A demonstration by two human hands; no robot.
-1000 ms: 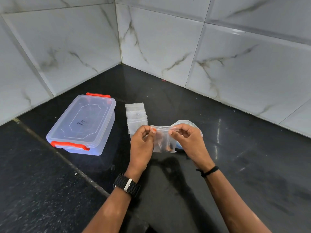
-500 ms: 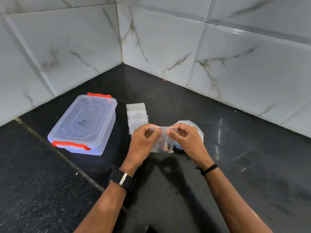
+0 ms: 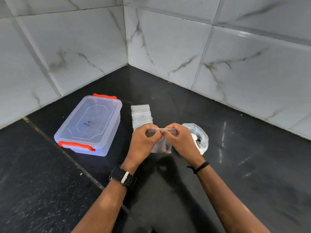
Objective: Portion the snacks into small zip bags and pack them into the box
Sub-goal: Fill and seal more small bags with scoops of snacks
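A small clear zip bag with a few brown snack pieces at its bottom hangs above the black counter. My left hand and my right hand both pinch its top strip, fingertips close together near the middle. Behind my hands lies a stack of small zip bags. A larger opened plastic snack bag sits to the right, partly hidden by my right hand. The clear plastic box with red latches stands to the left, its lid on.
The black stone counter meets white marble-tiled walls in a corner behind the objects. A seam runs diagonally across the counter on the left.
My hands have lowered the small bag a little and my fingertips have drawn together along its top strip. Box and stack have not moved.
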